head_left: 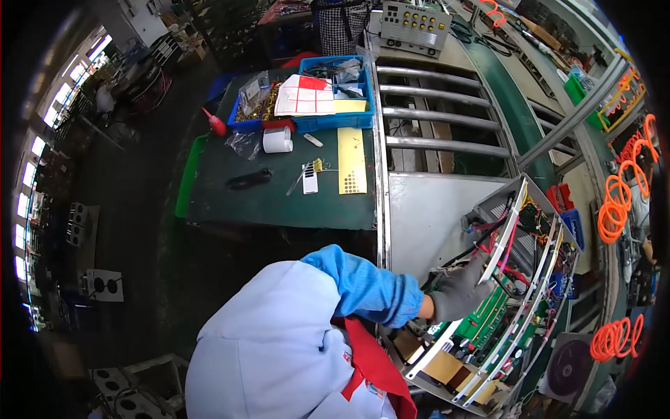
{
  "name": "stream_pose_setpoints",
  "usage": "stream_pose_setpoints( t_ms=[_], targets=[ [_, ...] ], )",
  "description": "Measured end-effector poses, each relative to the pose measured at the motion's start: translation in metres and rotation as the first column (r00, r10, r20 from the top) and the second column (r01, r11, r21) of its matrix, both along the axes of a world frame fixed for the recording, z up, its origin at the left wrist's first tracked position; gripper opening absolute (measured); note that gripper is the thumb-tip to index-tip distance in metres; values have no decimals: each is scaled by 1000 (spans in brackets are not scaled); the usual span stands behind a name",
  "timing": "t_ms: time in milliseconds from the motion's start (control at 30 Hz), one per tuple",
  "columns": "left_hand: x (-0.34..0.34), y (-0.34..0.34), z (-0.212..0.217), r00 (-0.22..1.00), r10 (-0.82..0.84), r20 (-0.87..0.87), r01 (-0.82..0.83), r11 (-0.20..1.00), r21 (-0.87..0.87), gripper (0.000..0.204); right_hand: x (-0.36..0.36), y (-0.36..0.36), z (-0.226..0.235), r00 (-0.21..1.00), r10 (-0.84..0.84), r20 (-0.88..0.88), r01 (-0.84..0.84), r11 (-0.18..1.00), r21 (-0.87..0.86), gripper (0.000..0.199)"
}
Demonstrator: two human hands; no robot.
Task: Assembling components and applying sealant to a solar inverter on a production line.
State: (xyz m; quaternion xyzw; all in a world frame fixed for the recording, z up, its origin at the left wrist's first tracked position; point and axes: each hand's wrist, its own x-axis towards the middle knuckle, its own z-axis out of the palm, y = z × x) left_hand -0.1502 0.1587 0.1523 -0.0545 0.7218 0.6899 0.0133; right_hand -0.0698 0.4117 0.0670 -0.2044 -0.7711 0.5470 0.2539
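My left hand (460,292), in a grey glove with a blue sleeve above it, reaches across to the right. It lies over the nearest pale metal rail (504,237) of an open metal equipment case (500,204), closed around that rail; some fingertips are hidden. Inside the case are green circuit boards (486,315), red and black wires, and further pale rails running lengthwise. Pink-red wires (486,244) pass close to the fingers. My right hand does not show; only a scrap of blue at the bottom edge may be its sleeve.
The case sits on a grey metal surface (433,209) beside a roller conveyor (447,119). To the left, a green-topped table (279,202) carries a blue bin (338,120), a white roll (278,140) and a yellow sheet (352,160). Orange coiled hoses (614,202) hang at right.
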Motion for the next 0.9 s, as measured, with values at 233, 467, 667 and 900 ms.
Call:
stream_pose_setpoints(
  t_ms=[233, 467, 667, 900],
  targets=[
    [-3, -4, 10, 999, -41, 10, 42, 992, -115, 64, 29, -5, 31, 994, -107, -36, 111, 981, 158, 35],
    [22, -69, -32, 971, -105, -213, 91, 993, -74, 45, 56, -19, 57, 975, -205, -85, 221, 926, 307, 37],
    [39, -280, -145, 981, 135, -139, -194, 675, -712, 37, 78, -35, 109, 945, -302, -123, 324, 827, 459, 39],
    [35, -463, -147, 875, 456, 161, -24, 375, -927, 55, 68, -128, 155, 891, -305, -338, 425, 823, 377, 38]
  ],
)
